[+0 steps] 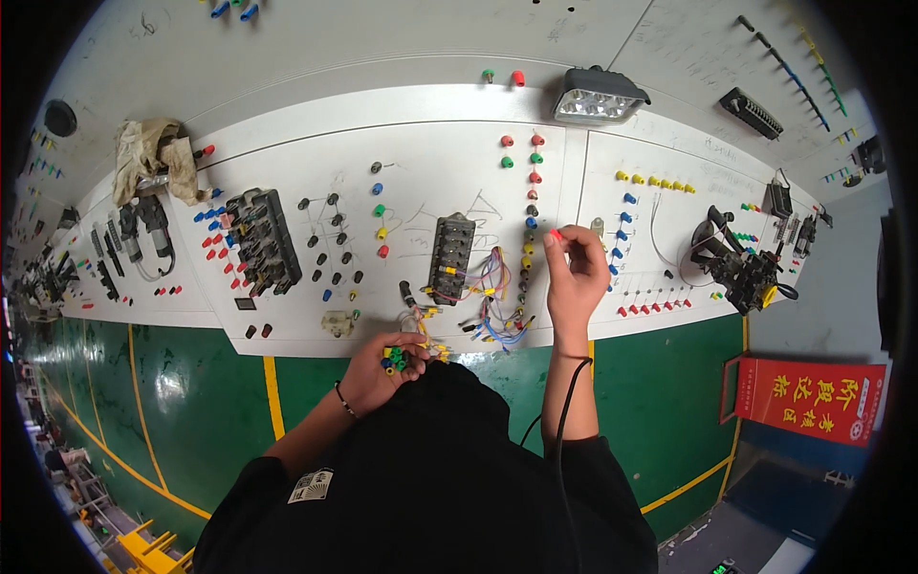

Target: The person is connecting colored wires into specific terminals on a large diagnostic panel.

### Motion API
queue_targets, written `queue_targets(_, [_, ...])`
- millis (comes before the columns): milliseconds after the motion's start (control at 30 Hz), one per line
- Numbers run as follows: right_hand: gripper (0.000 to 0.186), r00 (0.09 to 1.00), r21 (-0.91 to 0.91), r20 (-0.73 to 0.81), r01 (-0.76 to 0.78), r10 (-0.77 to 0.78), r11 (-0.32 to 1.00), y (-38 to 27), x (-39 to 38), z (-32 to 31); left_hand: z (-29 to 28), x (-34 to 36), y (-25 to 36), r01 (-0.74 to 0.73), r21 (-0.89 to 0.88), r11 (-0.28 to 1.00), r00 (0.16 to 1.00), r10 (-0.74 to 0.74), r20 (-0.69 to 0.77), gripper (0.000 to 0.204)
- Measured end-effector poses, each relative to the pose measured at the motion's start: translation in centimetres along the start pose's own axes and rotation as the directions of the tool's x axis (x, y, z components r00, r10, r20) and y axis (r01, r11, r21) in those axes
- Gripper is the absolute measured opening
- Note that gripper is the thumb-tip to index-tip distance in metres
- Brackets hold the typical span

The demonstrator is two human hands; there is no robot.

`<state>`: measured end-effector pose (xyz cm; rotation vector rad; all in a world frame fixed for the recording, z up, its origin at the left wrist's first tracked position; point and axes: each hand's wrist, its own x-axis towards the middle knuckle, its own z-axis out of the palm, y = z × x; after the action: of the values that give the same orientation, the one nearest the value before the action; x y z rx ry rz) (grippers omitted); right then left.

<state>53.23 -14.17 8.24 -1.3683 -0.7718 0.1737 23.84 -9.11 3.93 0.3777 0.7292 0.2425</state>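
My right hand [579,270] is raised over the white panel [421,124], pinching a small red cap [556,234] between thumb and fingertips. Just left of it runs a column of coloured terminal posts [532,222], red, green, black, blue and yellow. Cupped near the panel's front edge, my left hand [368,383] holds several small plastic caps [393,361] in green, blue and yellow. Loose wires with yellow ends [432,335] lie beside its fingertips. Between the hands, a black fuse box [451,258] has thin coloured wires [492,292] trailing from its right side.
A larger black fuse box [266,241] and a cloth-covered part [156,158] are on the left. At the back sits a work lamp [599,98]. A black switch assembly [741,263] stands on the right, beyond rows of coloured posts [622,234]. A red sign [813,400] hangs lower right.
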Motion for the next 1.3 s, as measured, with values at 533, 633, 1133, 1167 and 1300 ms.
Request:
queue_targets(533, [0.010, 0.977, -0.381, 0.053, 0.209, -0.205, 0.901, 1.7, 3.4, 3.4, -1.9, 0.4, -1.0, -0.046, -0.097, 0.994, 0.999, 0.045, -0.012, 0.037])
queue_targets(633, [0.007, 0.975, -0.433, 0.059, 0.218, -0.213, 0.875, 1.7, 3.4, 3.4, -2.2, 0.7, -1.0, -0.044, -0.122, 0.992, 0.999, 0.044, -0.002, 0.036])
queue_targets(1133, [0.032, 0.973, -0.719, 0.079, 0.207, -0.218, 0.664, 2.6, 4.9, 4.0, -1.6, 0.7, -0.7, -0.073, -0.101, 0.992, 0.997, 0.075, 0.014, 0.037])
queue_targets(1167, [0.032, 0.969, -0.762, 0.111, 0.226, -0.221, 0.608, 2.5, 5.0, 3.9, -1.6, 0.8, -0.8, -0.073, -0.094, 0.993, 0.997, 0.075, 0.022, 0.038])
queue_targets(1300, [0.034, 0.952, -0.795, 0.184, 0.291, -0.246, 0.532, 1.7, 5.0, 3.8, -1.9, 0.8, -1.0, -0.076, -0.116, 0.990, 0.996, 0.080, 0.029, 0.037])
